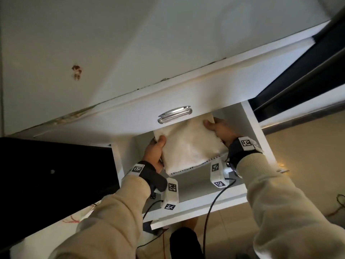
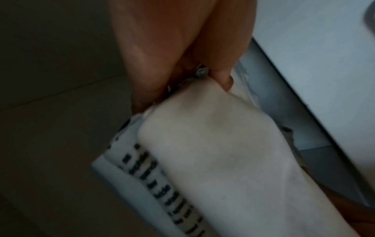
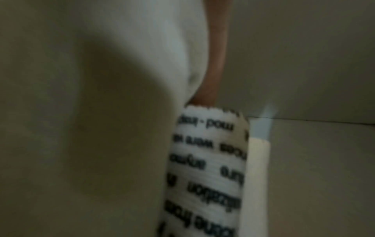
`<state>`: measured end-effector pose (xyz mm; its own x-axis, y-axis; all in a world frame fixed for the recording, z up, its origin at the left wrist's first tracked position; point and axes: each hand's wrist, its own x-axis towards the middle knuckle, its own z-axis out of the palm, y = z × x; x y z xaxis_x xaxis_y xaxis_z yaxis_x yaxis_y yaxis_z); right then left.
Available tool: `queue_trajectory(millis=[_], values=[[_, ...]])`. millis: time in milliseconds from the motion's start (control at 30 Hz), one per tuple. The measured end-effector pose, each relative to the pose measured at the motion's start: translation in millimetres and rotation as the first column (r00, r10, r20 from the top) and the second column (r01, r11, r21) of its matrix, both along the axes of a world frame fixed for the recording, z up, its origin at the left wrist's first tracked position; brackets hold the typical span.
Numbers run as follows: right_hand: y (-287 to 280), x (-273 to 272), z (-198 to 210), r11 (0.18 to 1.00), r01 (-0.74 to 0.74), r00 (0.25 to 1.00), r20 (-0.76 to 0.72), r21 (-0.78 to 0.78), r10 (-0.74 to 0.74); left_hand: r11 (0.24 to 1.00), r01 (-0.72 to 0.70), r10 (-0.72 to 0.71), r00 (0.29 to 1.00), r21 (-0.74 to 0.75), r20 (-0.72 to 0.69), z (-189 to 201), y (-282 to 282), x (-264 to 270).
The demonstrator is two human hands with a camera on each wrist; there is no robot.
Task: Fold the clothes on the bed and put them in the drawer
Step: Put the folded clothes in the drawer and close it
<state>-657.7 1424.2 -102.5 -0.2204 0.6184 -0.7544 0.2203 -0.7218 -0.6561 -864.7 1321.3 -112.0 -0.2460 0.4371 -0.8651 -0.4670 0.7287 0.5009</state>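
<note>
A folded white garment [image 1: 190, 144] with a strip of black lettering along its near edge [image 1: 194, 166] sits inside the open white drawer [image 1: 196, 208]. My left hand [image 1: 155, 150] grips its left side, thumb on top. My right hand [image 1: 218, 130] grips the far right corner, thumb on top, fingers hidden underneath. In the left wrist view, my thumb [image 2: 221, 75] presses the white cloth [image 2: 223, 152] with the lettered strip [image 2: 162, 184] below. The right wrist view, blurred, shows the cloth [image 3: 91, 128], the lettered edge [image 3: 207, 168] and one finger [image 3: 213, 77].
The closed drawer above has a metal handle [image 1: 175, 114] just over the garment. A dark cabinet face [image 1: 52, 176] stands to the left, a dark panel [image 1: 298, 75] at upper right. Cables [image 1: 211, 212] hang from both wrists over the drawer's front edge. Beige floor [image 1: 308, 165] lies right.
</note>
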Motion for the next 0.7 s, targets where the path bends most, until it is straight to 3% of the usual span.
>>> queue_trajectory(millis=[267,400,500,600,633,700], values=[[-5.8,7.1,-29.7,0.992,-0.129,0.973,0.193,0.015,0.124,0.997,0.051,-0.052,0.999,-0.054,-0.011,-29.5,-16.3,-6.1],[-8.5,9.7,2.8,0.984,-0.174,0.938,0.308,0.025,0.158,0.990,0.081,-0.089,0.994,-0.115,-0.060,-0.7,-14.7,-3.0],[-30.9,17.7,36.5,0.997,-0.032,0.976,0.219,0.068,0.016,0.971,0.182,-0.206,0.967,-0.157,-0.152,35.0,-21.5,1.1],[-78.0,29.4,73.7,0.970,0.171,0.963,0.181,0.171,-0.202,0.918,0.384,-0.397,0.871,-0.103,-0.288,73.1,-39.8,7.8],[-97.4,33.4,85.9,0.960,0.179,0.932,0.276,0.217,-0.236,0.882,0.465,-0.464,0.821,-0.083,-0.334,85.6,-48.4,12.2],[-135.7,40.4,98.7,0.946,0.219,0.804,0.505,0.238,-0.313,0.738,0.666,-0.641,0.641,-0.109,-0.423,101.8,-72.1,21.4]])
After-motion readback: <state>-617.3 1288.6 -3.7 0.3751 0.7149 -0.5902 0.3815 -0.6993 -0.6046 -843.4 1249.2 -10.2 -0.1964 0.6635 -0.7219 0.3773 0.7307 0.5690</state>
